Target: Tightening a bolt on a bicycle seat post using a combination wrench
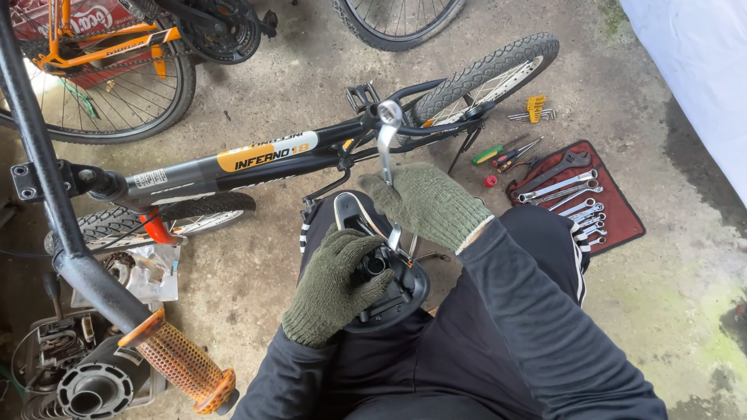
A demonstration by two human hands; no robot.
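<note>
Saddle [389,272] upside down on lap: my left hand [331,284] grips its underside, right hand [428,204] holds wrench [387,148]. Looks rigid, light; best held w/ shell edge.

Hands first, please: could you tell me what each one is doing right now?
Left hand: closed around the black bicycle saddle.
Right hand: closed on the silver wrench.

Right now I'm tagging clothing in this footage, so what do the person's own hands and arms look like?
Both hands wear knitted gloves of olive green wool with ribbed cuffs: the left hand and the right hand match. A pale edge shows at the right cuff. Both arms are covered by long dark sleeves, black or navy, plain, with no markings visible. No watch or jewellery shows.
</note>
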